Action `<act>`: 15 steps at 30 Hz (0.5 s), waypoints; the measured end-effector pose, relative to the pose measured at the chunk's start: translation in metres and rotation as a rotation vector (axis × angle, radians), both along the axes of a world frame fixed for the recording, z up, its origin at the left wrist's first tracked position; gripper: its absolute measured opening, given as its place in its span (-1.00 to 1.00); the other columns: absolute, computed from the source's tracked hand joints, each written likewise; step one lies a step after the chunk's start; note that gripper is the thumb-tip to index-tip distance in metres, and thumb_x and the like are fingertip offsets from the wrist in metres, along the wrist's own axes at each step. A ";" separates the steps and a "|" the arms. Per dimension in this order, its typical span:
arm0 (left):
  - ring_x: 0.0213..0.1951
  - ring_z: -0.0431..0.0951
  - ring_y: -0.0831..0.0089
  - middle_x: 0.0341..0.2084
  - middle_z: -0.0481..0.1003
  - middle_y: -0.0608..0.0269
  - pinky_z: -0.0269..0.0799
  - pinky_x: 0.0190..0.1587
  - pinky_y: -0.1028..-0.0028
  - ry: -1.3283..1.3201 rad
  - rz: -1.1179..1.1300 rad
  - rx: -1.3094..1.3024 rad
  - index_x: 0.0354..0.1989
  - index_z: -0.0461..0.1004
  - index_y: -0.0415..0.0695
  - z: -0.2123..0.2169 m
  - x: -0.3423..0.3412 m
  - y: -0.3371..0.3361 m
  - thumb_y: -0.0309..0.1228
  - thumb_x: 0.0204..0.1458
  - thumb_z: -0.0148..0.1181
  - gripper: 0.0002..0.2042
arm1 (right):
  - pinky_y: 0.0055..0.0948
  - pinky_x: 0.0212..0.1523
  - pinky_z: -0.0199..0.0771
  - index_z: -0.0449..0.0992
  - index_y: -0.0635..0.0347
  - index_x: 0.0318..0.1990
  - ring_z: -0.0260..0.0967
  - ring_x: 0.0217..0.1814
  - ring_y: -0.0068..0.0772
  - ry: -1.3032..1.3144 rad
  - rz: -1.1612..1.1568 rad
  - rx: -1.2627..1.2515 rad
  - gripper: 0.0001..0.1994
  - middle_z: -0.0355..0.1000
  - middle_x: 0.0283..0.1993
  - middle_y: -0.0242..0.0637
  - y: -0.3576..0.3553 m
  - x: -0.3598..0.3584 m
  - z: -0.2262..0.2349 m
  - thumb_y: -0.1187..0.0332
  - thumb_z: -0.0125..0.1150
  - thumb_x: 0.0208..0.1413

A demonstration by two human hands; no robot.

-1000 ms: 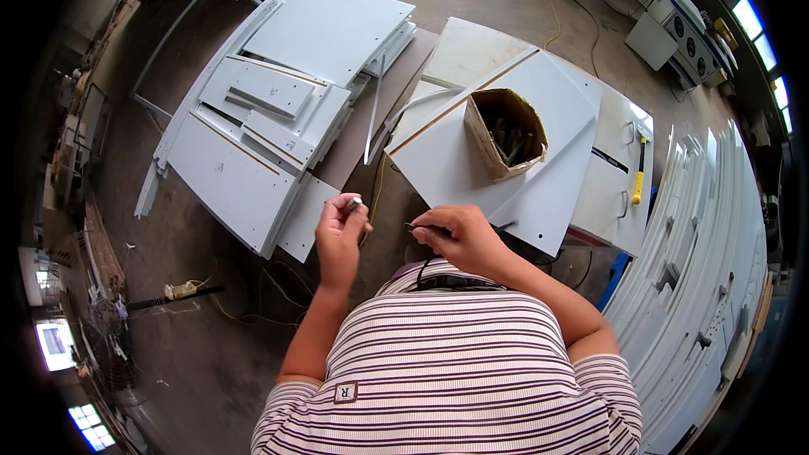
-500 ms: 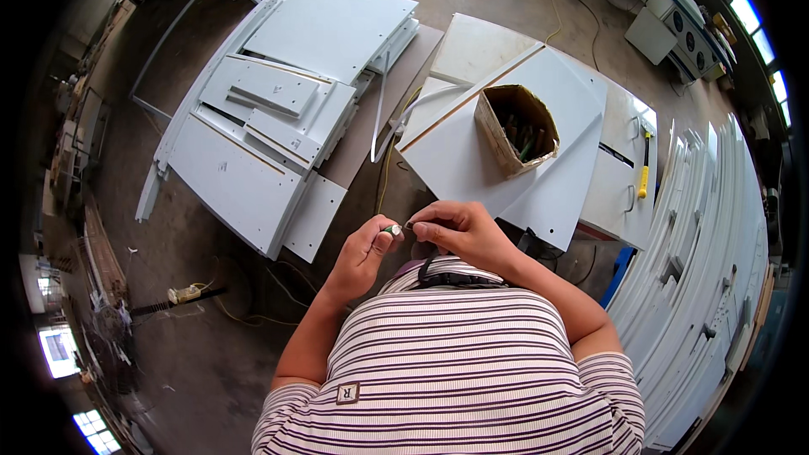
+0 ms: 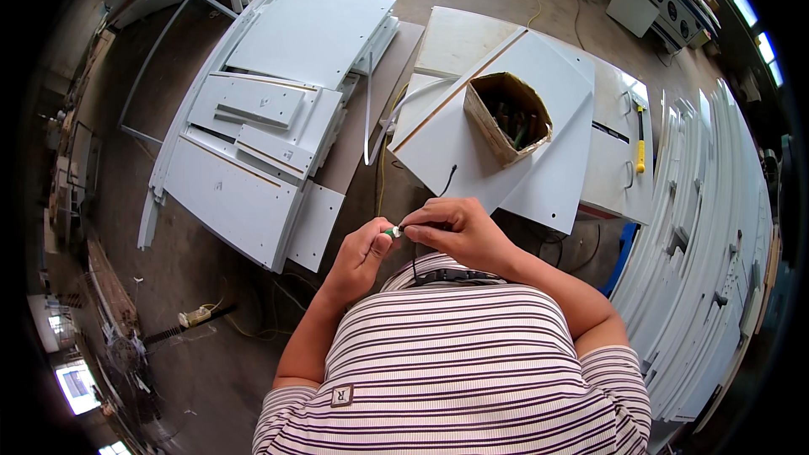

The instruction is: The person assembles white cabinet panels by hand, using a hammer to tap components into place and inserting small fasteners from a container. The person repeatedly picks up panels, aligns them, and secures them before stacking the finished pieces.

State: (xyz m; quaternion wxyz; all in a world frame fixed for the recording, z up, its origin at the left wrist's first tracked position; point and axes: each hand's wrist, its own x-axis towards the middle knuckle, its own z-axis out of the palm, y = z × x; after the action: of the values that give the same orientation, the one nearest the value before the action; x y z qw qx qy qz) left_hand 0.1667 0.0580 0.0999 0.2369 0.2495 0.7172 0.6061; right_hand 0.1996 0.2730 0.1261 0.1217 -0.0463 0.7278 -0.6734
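White panel stack (image 3: 226, 194) on the left, lower layers mostly covered. White board (image 3: 438, 141) on the right; right hand (image 3: 462, 231) hides part of its near edge. Cardboard box (image 3: 486, 128) stands by the board's brown-lined left edge, contents too dark to sort out. Left hand (image 3: 358, 259), off that near edge, closed around a small green piece (image 3: 390, 233): pale end shows, rest hidden. Right fingertips pinch a dark bit (image 3: 402, 228) at that end, mostly covered; can't tell if they touch.
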 end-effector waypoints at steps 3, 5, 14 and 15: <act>-0.43 0.35 0.51 -0.50 0.37 0.25 0.29 -0.35 0.53 0.024 -0.032 -0.048 -0.29 0.36 -0.27 0.005 -0.004 0.001 -0.10 0.31 -0.15 -0.59 | -0.51 -0.37 0.41 0.60 0.26 -0.22 0.41 -0.42 -0.45 0.110 -0.001 0.099 -0.86 0.51 -0.38 -0.27 0.001 0.000 0.003 0.44 0.23 0.09; -0.44 0.35 0.48 -0.52 0.37 0.23 0.30 -0.34 0.51 0.033 -0.055 -0.071 -0.31 0.36 -0.27 0.007 -0.006 0.002 -0.08 0.30 -0.16 -0.57 | -0.49 -0.38 0.42 0.60 0.26 -0.24 0.43 -0.43 -0.40 0.137 -0.008 0.110 -0.87 0.51 -0.40 -0.25 0.001 -0.001 0.004 0.44 0.24 0.08; -0.48 0.27 0.50 -0.57 0.32 0.25 0.26 -0.35 0.50 -0.043 -0.134 -0.099 -0.38 0.33 -0.26 0.010 -0.015 0.009 -0.06 0.31 -0.19 -0.55 | -0.52 -0.31 0.47 0.59 0.31 -0.26 0.47 -0.39 -0.54 -0.050 -0.027 -0.011 -0.85 0.54 -0.44 -0.26 0.005 0.000 -0.001 0.41 0.24 0.10; -0.47 0.26 0.51 -0.57 0.31 0.27 0.25 -0.35 0.51 -0.060 -0.135 -0.097 -0.38 0.33 -0.26 0.009 -0.016 0.011 -0.06 0.31 -0.19 -0.55 | -0.53 -0.30 0.47 0.59 0.32 -0.26 0.47 -0.38 -0.56 -0.097 -0.030 -0.026 -0.85 0.54 -0.44 -0.26 0.007 0.000 -0.001 0.40 0.24 0.11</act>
State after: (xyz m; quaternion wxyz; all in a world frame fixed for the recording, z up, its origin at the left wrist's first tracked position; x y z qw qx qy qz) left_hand 0.1510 0.0690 0.1094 0.3102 0.2673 0.7200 0.5603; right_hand 0.1993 0.2799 0.1248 0.1463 -0.0042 0.7128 -0.6860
